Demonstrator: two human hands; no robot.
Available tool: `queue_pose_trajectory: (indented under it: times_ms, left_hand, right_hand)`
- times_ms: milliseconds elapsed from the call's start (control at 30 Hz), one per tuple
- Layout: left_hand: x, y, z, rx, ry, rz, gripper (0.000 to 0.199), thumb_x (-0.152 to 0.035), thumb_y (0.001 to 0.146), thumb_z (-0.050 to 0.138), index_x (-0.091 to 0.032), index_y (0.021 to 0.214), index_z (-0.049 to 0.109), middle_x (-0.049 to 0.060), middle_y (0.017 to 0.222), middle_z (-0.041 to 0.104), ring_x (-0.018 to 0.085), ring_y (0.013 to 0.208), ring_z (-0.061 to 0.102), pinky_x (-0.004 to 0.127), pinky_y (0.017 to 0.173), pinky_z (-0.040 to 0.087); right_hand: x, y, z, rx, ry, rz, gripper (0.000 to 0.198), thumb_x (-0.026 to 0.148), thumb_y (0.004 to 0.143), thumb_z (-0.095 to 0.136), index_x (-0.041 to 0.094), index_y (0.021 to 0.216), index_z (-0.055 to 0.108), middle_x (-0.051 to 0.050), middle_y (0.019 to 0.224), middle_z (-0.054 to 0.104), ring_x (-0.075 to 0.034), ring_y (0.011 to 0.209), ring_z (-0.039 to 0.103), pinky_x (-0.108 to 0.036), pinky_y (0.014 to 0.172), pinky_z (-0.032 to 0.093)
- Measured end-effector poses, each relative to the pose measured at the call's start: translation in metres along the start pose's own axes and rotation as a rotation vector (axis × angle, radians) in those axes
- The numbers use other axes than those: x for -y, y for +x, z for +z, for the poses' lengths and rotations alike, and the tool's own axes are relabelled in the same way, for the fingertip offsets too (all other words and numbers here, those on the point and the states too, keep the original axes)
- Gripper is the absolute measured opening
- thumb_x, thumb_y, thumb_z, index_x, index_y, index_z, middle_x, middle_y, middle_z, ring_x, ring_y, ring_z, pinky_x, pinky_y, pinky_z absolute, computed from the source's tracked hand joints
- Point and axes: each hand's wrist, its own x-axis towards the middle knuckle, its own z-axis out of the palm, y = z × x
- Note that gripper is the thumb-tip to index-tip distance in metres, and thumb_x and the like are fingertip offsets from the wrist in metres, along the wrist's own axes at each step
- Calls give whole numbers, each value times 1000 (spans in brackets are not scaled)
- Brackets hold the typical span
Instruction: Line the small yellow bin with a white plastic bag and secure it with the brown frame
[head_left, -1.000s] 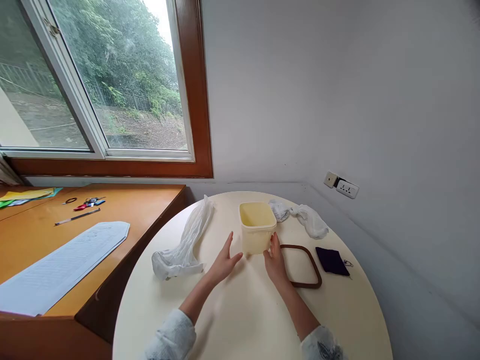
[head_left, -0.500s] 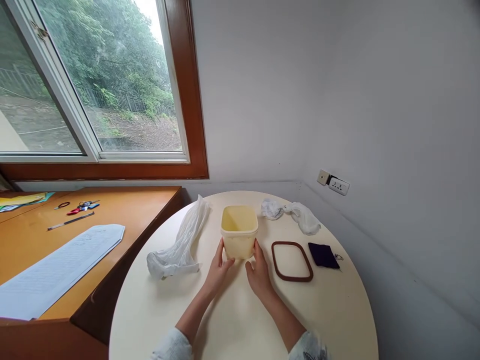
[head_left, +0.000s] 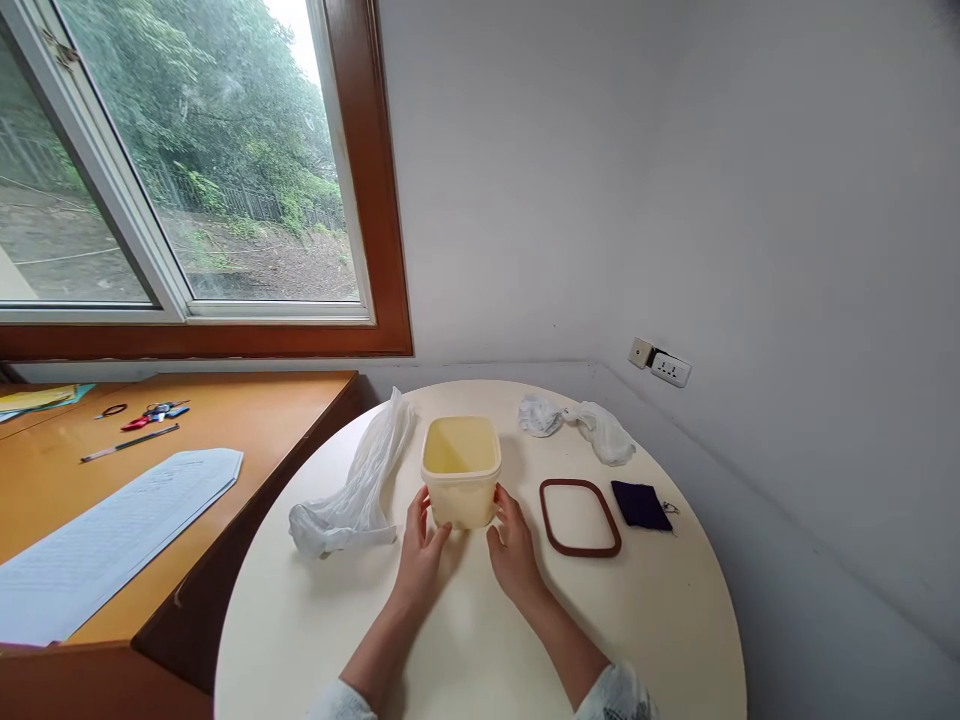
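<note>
A pale yellow plastic container (head_left: 466,498), square with rounded corners and with no lid on, stands upright on the round cream table, its inside partly showing. Against its left side is my left hand (head_left: 421,550), fingers curved round the wall and thumb at the front bottom corner. My right hand (head_left: 514,550) has its fingertips on the right side, the thumb a little apart from the front. To the right of that hand lies a brown rounded-square frame (head_left: 551,515), flat on the table.
Left of the container lies a crumpled white plastic bag (head_left: 356,500). Another white bag (head_left: 609,434), knotted or twisted, is at the back right. A dark purple cloth square (head_left: 641,505) sits near the right edge. An orange-brown desk (head_left: 277,420) with papers (head_left: 142,535) adjoins at left.
The container has moved slightly left and toward me, with both hands on it. The whole view has shifted a little; the bags, brown frame and cloth stay in place.
</note>
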Motion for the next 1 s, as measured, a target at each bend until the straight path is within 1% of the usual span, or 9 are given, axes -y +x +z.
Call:
queue_pose_trajectory:
  times_ms: [133,267,333,400,500,600,700,800,1000]
  left_hand:
    - [2,2,-3,-56,-27,14,53,-35,77,56,-28,125,36,7,135,34,22,124,35,43,107,23]
    - [4,4,-7,-135,-32,25,49,-36,77,56,-27,121,37,7,131,36,22,122,35,44,107,23]
    - [3,3,-9,-154,-17,31,47,-36,77,56,-27,119,37,7,129,37,22,121,36,44,106,25]
    - [1,2,-9,-166,9,42,46,-37,77,56,-26,118,38,7,127,38,23,120,36,44,106,25]
    - [-2,2,-8,-181,67,46,47,-38,76,57,-25,117,38,8,126,39,24,119,37,46,104,27]
    - [-3,2,-7,-204,128,48,50,-39,75,58,-25,118,37,8,126,39,24,116,39,47,102,29]
    - [-4,3,-6,-206,188,18,56,-42,74,59,-25,122,35,9,128,38,25,114,40,47,100,32]
    - [-3,3,-5,-181,244,-27,64,-45,74,59,-26,128,32,9,130,35,26,114,40,47,97,35]
    - [0,4,-4,-154,297,-79,70,-49,74,57,-26,133,27,10,130,32,27,115,39,46,95,37]
  right_hand:
    - [1,11,-12,-75,-68,-31,60,8,70,41,22,128,40,-8,122,51,-19,113,48,-37,92,43]
    - [9,48,-45,-136,-251,-89,43,11,72,38,17,112,53,-10,112,56,-18,100,55,-32,80,47]
    - [12,79,-68,-138,-450,-17,39,14,75,36,16,108,55,-9,107,59,-17,95,57,-29,78,47]
    - [11,114,-92,-146,-516,41,37,17,77,36,15,107,56,-9,98,62,-18,88,59,-31,80,45]
    - [3,164,-125,-157,-599,161,42,20,78,37,16,118,50,-9,92,64,-19,79,61,-32,79,44]
    - [-13,197,-148,-142,-659,307,50,25,79,43,14,128,41,-11,92,64,-16,64,61,-31,71,46]
    - [-29,211,-156,-116,-685,422,58,32,79,47,14,133,35,-15,101,62,-13,52,58,-28,58,47]
    - [-44,215,-155,-105,-691,469,60,36,78,48,15,133,35,-15,103,61,-13,54,58,-26,52,46]
    - [-58,220,-148,-165,-695,404,42,29,77,48,14,115,55,-11,86,65,-19,71,62,-28,68,45]
